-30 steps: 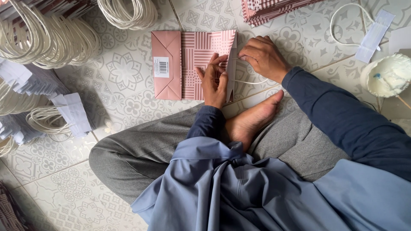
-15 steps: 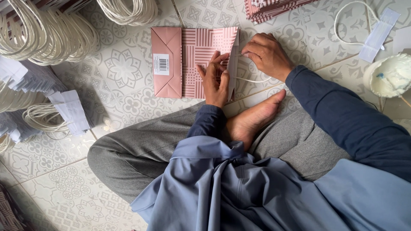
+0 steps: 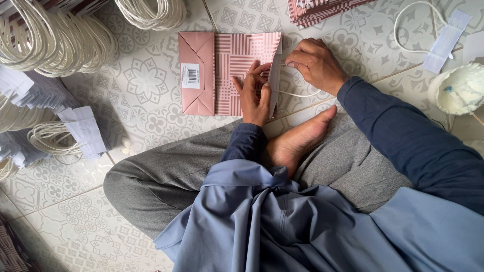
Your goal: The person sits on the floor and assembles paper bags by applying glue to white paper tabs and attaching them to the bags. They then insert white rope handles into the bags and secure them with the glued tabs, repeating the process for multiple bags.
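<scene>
One flat pink paper bag with a striped pattern (image 3: 229, 73) lies on the patterned tile floor, and one stack of similar folded striped bags (image 3: 322, 10) sits at the top edge. One round white bowl of paste (image 3: 460, 89) stands at the right, one loose white cord handle with a paper strip (image 3: 433, 35) lies beside it, and the bundled white cord handles (image 3: 50, 40) at the left are too many to count.
</scene>
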